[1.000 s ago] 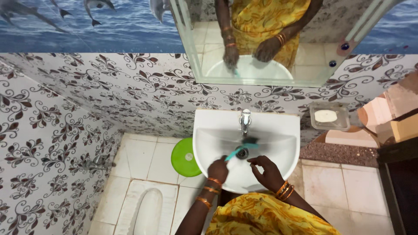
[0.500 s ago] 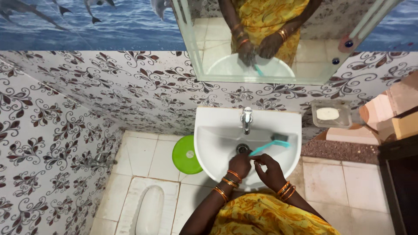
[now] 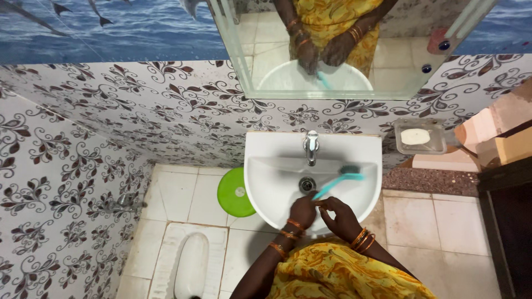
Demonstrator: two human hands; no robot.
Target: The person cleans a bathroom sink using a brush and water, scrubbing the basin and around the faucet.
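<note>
1. Left hand (image 3: 303,210): fingers curled tight around the near end of a teal brush (image 3: 336,184). Grip is a closed fist; the handle comes out of the top of the fist and runs up and to the right.
2. Right hand (image 3: 339,217): fingers loosely bent, half open, fingertips meeting the brush handle just beside the left fist. Whether it grips the handle or only touches it cannot be told.
3. Pose: both forearms come up from the bottom edge, close together, and meet over the near rim of the sink (image 3: 263,182). Orange bangles sit on each wrist. Both hands hang over the front part of the basin.
4. Brush position: inside the basin, tilted, bristle head against the right inner wall, well right of the drain (image 3: 307,184) and below the tap (image 3: 311,146).
5. Sink: white, wall-mounted; it holds only the brush. No running water is visible.
6. Soap dish (image 3: 419,137): clear, on the wall right of the sink, holding one white oval soap bar.
7. Green round lid (image 3: 235,193) lies on the floor, just left of the sink.
8. Mirror (image 3: 332,47) above the sink reflects the hands and the brush.
</note>
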